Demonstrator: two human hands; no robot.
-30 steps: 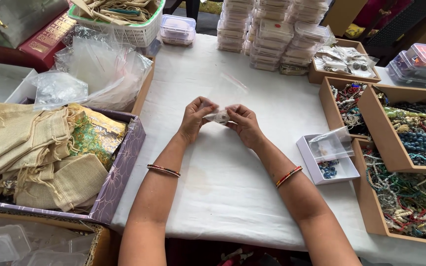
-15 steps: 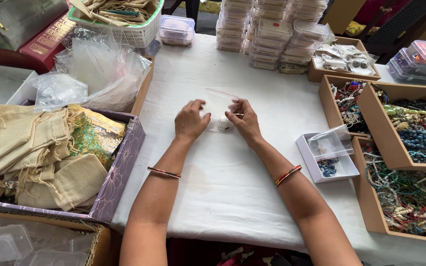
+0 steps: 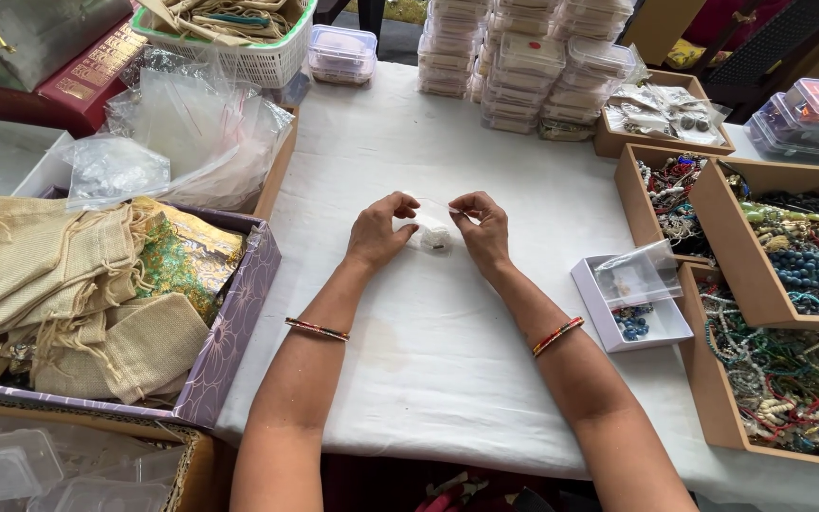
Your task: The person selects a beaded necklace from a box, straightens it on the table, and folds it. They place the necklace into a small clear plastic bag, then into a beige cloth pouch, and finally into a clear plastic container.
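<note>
Clear plastic pouch [image 3: 431, 226] with a small whitish item inside is stretched between both hands above the white tablecloth [image 3: 428, 360], in the middle of the table. Half a second ago only the right hand pinched it while the left hand hovered flat beside it; now the left hand [image 3: 378, 233] has closed thumb and forefinger on the pouch's left top corner, and the right hand [image 3: 483, 228] pinches the right top corner. The pouch has also dropped from an upright sheet to a lower, taut strip. Its long axis runs left to right, the top edge facing far and the filled bottom sagging near.

One pouch is in hand. Each wrist carries one bangle. To the right sit four brown trays [image 3: 760, 275] of beads and one small white box [image 3: 629, 313] with a clear bag. Stacked clear lidded boxes [image 3: 523, 66] stand far. A purple box [image 3: 225, 341] of burlap bags lies left.
</note>
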